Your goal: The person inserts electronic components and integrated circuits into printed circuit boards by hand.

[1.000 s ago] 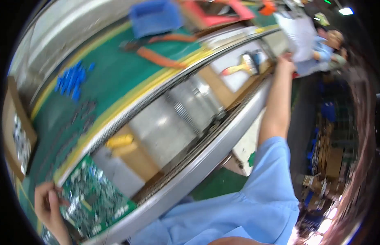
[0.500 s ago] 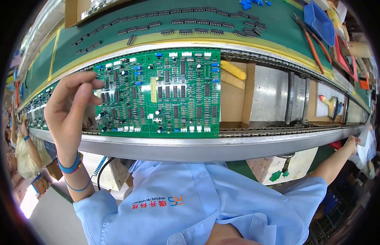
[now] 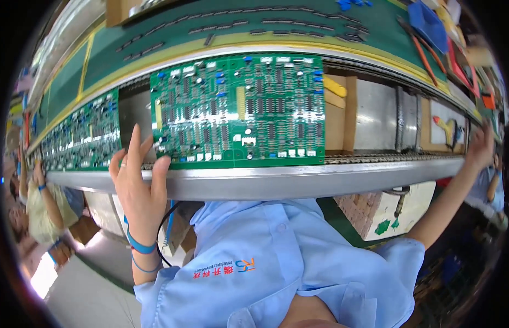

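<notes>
A large green circuit board (image 3: 200, 150), full of chips, resistors and white connectors, sits across the rails of a conveyor in front of me. My left hand (image 3: 138, 177) is at its lower left corner, fingers spread and pointing up over the near rail. The thumb is close to the board's edge; whether it touches, I cannot tell. A blue wrist strap (image 3: 141, 246) circles that wrist. My right hand (image 3: 482, 145) is stretched out to the far right end of the conveyor. It is blurred, and its fingers do not show clearly.
Left of the gap stands another populated circuit board (image 3: 82, 131). Rows of black chips (image 3: 298, 24) lie on the green bench mat beyond the rail, with orange-handled pliers (image 3: 421, 52) and a blue tray (image 3: 428, 24). Yellow finger-like pieces (image 3: 335, 86) lie inside the conveyor. Another person (image 3: 49, 210) is at far left.
My left hand has dropped from the board's left edge to its lower corner, fingers spreading. My right hand has risen; the white sheet formerly at it no longer shows there. The view has shifted.
</notes>
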{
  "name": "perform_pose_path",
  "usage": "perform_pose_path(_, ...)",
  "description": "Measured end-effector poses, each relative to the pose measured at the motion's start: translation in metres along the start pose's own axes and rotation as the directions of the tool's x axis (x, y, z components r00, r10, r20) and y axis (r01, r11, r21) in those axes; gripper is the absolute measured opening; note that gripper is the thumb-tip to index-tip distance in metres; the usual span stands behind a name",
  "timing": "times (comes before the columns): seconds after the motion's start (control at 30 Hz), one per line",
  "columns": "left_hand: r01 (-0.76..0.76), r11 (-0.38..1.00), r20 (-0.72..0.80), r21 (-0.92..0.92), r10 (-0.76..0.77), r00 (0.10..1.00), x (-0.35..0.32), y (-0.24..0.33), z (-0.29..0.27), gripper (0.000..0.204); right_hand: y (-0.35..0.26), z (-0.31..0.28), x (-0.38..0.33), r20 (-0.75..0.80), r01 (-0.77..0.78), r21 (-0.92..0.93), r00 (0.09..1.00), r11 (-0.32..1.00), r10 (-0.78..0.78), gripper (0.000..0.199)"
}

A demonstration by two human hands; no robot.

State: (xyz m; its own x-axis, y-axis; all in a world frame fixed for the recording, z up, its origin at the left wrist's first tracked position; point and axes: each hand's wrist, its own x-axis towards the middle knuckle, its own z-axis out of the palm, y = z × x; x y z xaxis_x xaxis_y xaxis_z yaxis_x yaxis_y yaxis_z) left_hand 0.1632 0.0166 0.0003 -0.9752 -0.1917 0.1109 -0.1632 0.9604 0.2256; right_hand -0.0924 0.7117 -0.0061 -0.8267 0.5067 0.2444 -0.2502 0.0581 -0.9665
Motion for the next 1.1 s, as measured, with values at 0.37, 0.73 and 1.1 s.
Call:
perform_pose_path(0.37,-0.446,0.87,0.074,-0.211,0.469,0.88,0.019,0.068,0.017,0.071,-0.038,0.301,-0.215,0.884,0.772,-0.313,0.449,0.553,-0.126,0.015)
perform_pose_path(0.73,-0.508,0.806,0.002,-0.302,0.534,0.846,0.038,0.126,0.049,0.068,-0.029,0.345,-0.221,0.908,0.773,-0.357,0.419,0.525,0.002,0.02)
perform_pose_path(1.1,-0.637,0.639,-0.054,-0.431,0.686,0.725,0.027,0.105,0.04,0.034,-0.033,0.344,-0.224,0.916,0.728,-0.303,0.4,0.614,-0.023,0.013)
